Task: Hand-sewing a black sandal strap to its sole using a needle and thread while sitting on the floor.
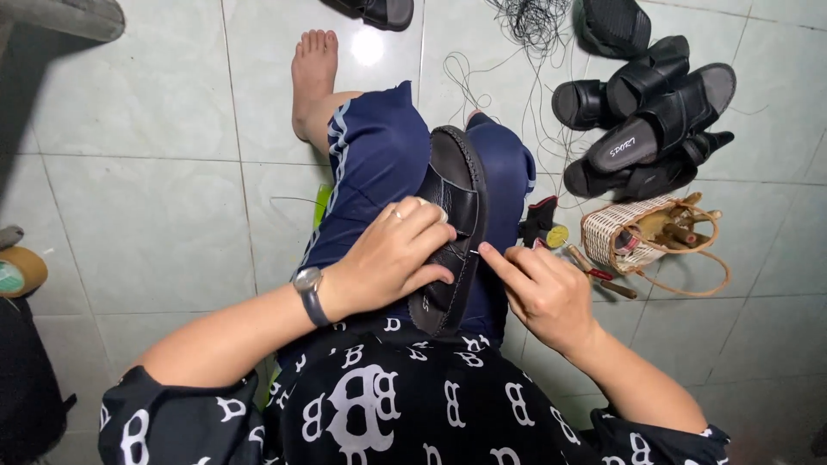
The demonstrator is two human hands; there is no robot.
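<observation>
A black leather sandal (454,176) lies wedged between my knees, sole edge up. My left hand (392,254), with a wristwatch on the wrist, is clasped over the sandal's strap and holds it steady. My right hand (541,291) is at the sandal's right edge, thumb and forefinger pinched on a thin needle (475,252) that sticks into the rim. Whether thread trails from the needle is too fine to see.
A pile of black sandals (648,120) lies on the tiled floor at upper right, beside tangled dark thread (525,26). A small woven basket (642,234) with tools stands to the right. A tape roll (19,271) sits at far left.
</observation>
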